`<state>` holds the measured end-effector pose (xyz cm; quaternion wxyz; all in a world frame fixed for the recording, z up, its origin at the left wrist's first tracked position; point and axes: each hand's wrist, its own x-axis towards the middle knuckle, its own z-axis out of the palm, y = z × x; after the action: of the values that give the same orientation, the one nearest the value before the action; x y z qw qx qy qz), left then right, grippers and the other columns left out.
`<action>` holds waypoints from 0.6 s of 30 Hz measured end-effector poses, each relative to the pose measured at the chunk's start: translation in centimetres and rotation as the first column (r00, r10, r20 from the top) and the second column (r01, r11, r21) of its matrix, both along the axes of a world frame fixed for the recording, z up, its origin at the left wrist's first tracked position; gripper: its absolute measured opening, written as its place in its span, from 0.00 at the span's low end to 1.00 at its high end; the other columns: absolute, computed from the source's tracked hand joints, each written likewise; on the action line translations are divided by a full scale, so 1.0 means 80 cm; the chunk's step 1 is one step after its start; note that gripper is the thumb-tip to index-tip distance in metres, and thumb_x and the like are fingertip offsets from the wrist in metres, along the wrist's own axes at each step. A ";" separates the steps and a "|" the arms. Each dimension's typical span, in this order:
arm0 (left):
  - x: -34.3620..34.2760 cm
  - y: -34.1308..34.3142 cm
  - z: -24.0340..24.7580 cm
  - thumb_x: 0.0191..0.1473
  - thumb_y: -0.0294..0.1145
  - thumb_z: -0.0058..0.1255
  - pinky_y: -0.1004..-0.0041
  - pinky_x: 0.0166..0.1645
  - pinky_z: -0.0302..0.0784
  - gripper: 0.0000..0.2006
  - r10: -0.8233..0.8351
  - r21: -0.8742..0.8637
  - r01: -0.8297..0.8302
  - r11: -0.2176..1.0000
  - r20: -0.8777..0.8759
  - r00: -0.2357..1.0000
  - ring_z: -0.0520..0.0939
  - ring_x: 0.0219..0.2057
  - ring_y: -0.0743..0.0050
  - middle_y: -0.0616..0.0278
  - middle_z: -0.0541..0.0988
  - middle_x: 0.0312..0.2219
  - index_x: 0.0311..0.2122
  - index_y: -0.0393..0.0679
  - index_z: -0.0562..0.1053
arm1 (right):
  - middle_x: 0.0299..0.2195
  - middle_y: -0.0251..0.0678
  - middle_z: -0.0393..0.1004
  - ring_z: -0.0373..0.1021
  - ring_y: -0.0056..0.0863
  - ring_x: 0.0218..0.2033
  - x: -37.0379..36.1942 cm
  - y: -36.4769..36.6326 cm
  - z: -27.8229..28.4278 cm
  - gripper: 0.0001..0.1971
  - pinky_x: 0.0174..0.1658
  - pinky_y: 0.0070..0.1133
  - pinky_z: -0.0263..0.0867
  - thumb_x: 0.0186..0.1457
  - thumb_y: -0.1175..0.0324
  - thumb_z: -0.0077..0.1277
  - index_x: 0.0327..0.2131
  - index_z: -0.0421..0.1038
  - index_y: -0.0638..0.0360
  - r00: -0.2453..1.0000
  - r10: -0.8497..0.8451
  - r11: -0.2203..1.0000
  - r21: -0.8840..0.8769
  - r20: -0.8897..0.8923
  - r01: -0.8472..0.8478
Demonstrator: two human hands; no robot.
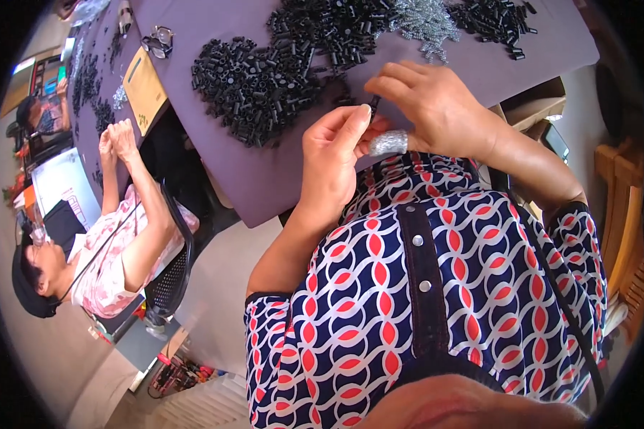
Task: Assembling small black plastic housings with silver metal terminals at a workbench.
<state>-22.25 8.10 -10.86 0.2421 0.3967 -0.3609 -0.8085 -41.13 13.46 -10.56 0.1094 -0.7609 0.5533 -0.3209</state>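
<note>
Nearest the camera is your own patterned shirt (472, 286), navy with white loops and red ovals. Just beyond it, at the edge of the desk (218, 175), your left grip (329, 159) is drawn together, thumb and fingers closed on a small black piece (375, 104). Your right grip (440, 107) curls over that piece from the other side; whether it pinches it, you cannot tell from here. A silvery wrap (388, 143) shows between your hands.

The desk has a purple-grey surface, with a broad heap of black cylinders (254, 93) in front of you, silvery bits (426, 25) farther over and another black pile (492, 25) beside them. Eyeglasses (159, 43) lie to the left. There, a co-worker (111, 264) sits on a black chair (173, 282); at your right stands a wooden chair (617, 179).
</note>
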 end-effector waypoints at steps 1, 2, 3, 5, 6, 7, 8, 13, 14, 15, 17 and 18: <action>0.000 0.000 -0.001 0.61 0.32 0.54 0.78 0.37 0.76 0.09 0.005 -0.001 -0.005 1.000 -0.015 1.000 0.81 0.30 0.78 0.61 0.82 0.31 0.39 0.35 0.78 | 0.35 0.41 0.73 0.73 0.41 0.39 0.000 0.000 -0.001 0.24 0.40 0.32 0.70 0.39 0.63 0.64 0.40 0.70 0.63 1.000 -0.005 1.000 -0.001 -0.001 0.005; 0.001 0.001 -0.001 0.61 0.32 0.54 0.78 0.37 0.76 0.09 0.002 -0.001 -0.002 1.000 -0.014 1.000 0.81 0.30 0.78 0.61 0.82 0.31 0.39 0.35 0.78 | 0.34 0.40 0.72 0.73 0.41 0.38 0.002 -0.001 -0.003 0.22 0.39 0.33 0.70 0.39 0.64 0.64 0.38 0.70 0.62 1.000 -0.011 1.000 0.006 -0.017 0.011; 0.002 0.001 0.000 0.61 0.31 0.54 0.78 0.37 0.76 0.09 -0.019 -0.018 0.018 1.000 -0.033 0.999 0.81 0.31 0.78 0.61 0.82 0.31 0.39 0.35 0.78 | 0.32 0.40 0.71 0.72 0.41 0.37 0.003 -0.001 -0.005 0.20 0.38 0.33 0.69 0.39 0.64 0.64 0.36 0.70 0.62 0.999 -0.017 1.000 0.014 -0.032 0.017; 0.005 0.000 -0.001 0.61 0.30 0.54 0.77 0.38 0.77 0.09 -0.038 -0.035 0.036 0.999 -0.050 0.998 0.81 0.31 0.79 0.61 0.81 0.31 0.40 0.35 0.78 | 0.31 0.39 0.71 0.72 0.41 0.36 0.004 0.000 -0.008 0.19 0.38 0.33 0.69 0.40 0.65 0.63 0.35 0.70 0.61 1.000 -0.008 0.999 0.036 -0.005 0.008; 0.007 -0.002 -0.005 0.61 0.30 0.54 0.77 0.39 0.77 0.09 -0.072 -0.047 0.069 0.997 -0.051 0.996 0.81 0.32 0.78 0.61 0.82 0.32 0.40 0.35 0.78 | 0.30 0.39 0.71 0.72 0.41 0.35 0.004 0.001 -0.008 0.18 0.37 0.33 0.69 0.40 0.65 0.63 0.34 0.69 0.61 1.000 0.003 0.998 0.059 0.021 -0.005; 0.009 -0.002 -0.007 0.61 0.30 0.53 0.76 0.40 0.78 0.09 -0.105 -0.058 0.102 0.993 -0.051 0.993 0.81 0.32 0.78 0.60 0.82 0.33 0.40 0.35 0.78 | 0.30 0.39 0.71 0.72 0.41 0.35 0.004 0.002 -0.008 0.18 0.37 0.33 0.69 0.40 0.65 0.63 0.34 0.69 0.61 1.000 0.004 0.998 0.058 0.023 -0.005; 0.009 -0.003 -0.006 0.61 0.30 0.53 0.76 0.40 0.78 0.09 -0.107 -0.057 0.104 0.993 -0.051 0.993 0.81 0.32 0.78 0.60 0.82 0.33 0.40 0.35 0.78 | 0.30 0.39 0.71 0.72 0.41 0.35 0.004 0.003 -0.009 0.17 0.36 0.33 0.69 0.41 0.65 0.62 0.34 0.70 0.61 0.999 0.006 0.998 0.058 0.031 -0.008; 0.010 -0.003 0.010 0.62 0.30 0.52 0.74 0.43 0.79 0.10 -0.168 0.077 0.172 0.982 -0.055 0.984 0.82 0.34 0.76 0.60 0.82 0.35 0.41 0.34 0.78 | 0.28 0.38 0.70 0.73 0.41 0.32 -0.001 0.005 -0.009 0.15 0.34 0.32 0.69 0.42 0.65 0.61 0.32 0.69 0.60 0.998 0.016 1.000 0.024 0.062 -0.017; 0.009 -0.003 0.010 0.62 0.30 0.52 0.74 0.43 0.79 0.10 -0.168 0.077 0.172 0.982 -0.054 0.984 0.82 0.34 0.76 0.60 0.82 0.35 0.41 0.34 0.78 | 0.28 0.38 0.70 0.72 0.41 0.31 -0.001 0.005 -0.008 0.15 0.34 0.32 0.69 0.42 0.64 0.61 0.31 0.69 0.60 0.998 0.033 0.999 0.015 0.056 -0.034; 0.007 -0.003 0.010 0.62 0.30 0.52 0.74 0.43 0.79 0.10 -0.174 0.068 0.177 0.982 -0.054 0.983 0.82 0.34 0.76 0.59 0.82 0.34 0.41 0.33 0.78 | 0.28 0.38 0.69 0.72 0.41 0.31 -0.001 0.005 -0.008 0.15 0.33 0.33 0.69 0.42 0.64 0.61 0.30 0.68 0.60 0.997 0.050 0.999 0.006 0.050 -0.051; 0.006 -0.003 0.007 0.61 0.29 0.52 0.74 0.43 0.79 0.10 -0.179 0.058 0.182 0.982 -0.055 0.982 0.82 0.34 0.75 0.59 0.82 0.34 0.41 0.33 0.78 | 0.28 0.38 0.69 0.72 0.41 0.30 -0.001 0.006 -0.009 0.15 0.33 0.32 0.69 0.42 0.64 0.61 0.30 0.68 0.60 0.998 0.051 0.999 -0.007 0.034 -0.051; 0.006 -0.003 0.003 0.62 0.29 0.51 0.71 0.43 0.80 0.10 -0.181 0.061 0.185 0.981 -0.067 0.981 0.82 0.36 0.73 0.57 0.81 0.35 0.42 0.32 0.77 | 0.27 0.38 0.69 0.72 0.41 0.30 0.000 0.006 -0.011 0.15 0.32 0.32 0.69 0.41 0.64 0.61 0.29 0.67 0.60 0.999 0.052 0.998 -0.019 0.016 -0.051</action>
<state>-21.79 7.85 -10.60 0.1640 0.3447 -0.3609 -0.8509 -41.12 13.91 -11.41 0.1150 -0.7733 0.5295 -0.3294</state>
